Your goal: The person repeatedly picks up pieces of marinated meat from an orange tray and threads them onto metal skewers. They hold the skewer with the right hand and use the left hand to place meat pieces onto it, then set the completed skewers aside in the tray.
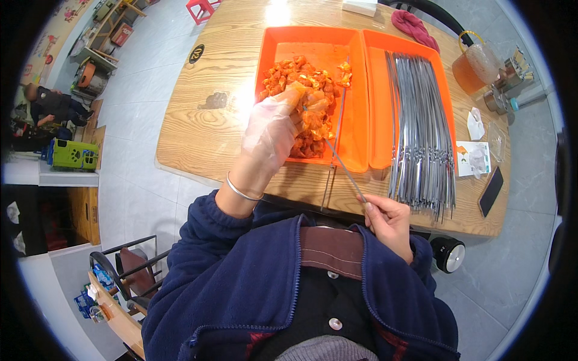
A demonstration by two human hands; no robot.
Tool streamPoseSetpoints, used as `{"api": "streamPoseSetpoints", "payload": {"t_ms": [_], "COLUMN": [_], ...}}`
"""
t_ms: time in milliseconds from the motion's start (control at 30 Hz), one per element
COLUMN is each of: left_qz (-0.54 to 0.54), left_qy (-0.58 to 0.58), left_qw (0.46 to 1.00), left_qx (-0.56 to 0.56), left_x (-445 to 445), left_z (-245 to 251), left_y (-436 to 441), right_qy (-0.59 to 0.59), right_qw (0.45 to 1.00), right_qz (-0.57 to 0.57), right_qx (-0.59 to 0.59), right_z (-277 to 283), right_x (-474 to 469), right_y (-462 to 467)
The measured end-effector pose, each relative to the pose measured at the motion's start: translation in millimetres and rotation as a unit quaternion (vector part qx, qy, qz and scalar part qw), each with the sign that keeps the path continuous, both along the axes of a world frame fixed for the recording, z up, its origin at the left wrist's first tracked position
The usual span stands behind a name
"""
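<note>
My left hand [275,124], in a clear plastic glove smeared orange, is closed on pieces of marinated meat over the heap of marinated meat [300,67] in an orange plastic tray [311,36]. My bare right hand [386,219] grips the lower end of a metal skewer [345,168], whose upper end reaches the meat at my left hand. Another skewer [342,113] lies across the tray's near rim, with meat pieces [344,74] on its far part. Beside it, a second orange tray [377,90] holds a thick bundle of metal skewers [417,126], their near ends sticking out over its edge.
On the wooden table [198,122] are a pink cloth [413,29], a pitcher of amber liquid [476,65], metal canisters [494,99], a tissue packet [472,158] and a phone [491,192]. A black chair [131,270] stands at lower left; a person [54,106] sits far left.
</note>
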State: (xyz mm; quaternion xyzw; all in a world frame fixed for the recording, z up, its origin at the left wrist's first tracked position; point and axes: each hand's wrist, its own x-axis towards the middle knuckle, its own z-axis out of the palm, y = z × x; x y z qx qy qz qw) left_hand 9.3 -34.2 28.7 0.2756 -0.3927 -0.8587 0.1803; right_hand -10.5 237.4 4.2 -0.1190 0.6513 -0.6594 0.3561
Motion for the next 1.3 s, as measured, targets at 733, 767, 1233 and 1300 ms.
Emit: {"api": "streamPoseSetpoints", "payload": {"t_ms": [733, 767, 1233, 1300], "left_qz": [-0.009, 0.016, 0.066, 0.058], "left_qy": [0.091, 0.075, 0.191, 0.190], "left_qw": [0.996, 0.996, 0.976, 0.978], "left_qx": [0.022, 0.045, 0.079, 0.064], "left_x": [-13, -12, -12, -18], "left_z": [-13, -14, -11, -17], "left_y": [11, 5, -18, -16], "right_qy": [-0.018, 0.008, 0.442, 0.509], "right_qw": [0.999, 0.999, 0.882, 0.839], "right_qz": [-0.028, -0.033, 0.159, 0.194], "right_qx": [-0.031, -0.032, 0.043, 0.003], "right_z": [-1, -4, 38, 40], "right_x": [-21, -28, -28, -12], "right_y": [-14, -19, -99, -116]}}
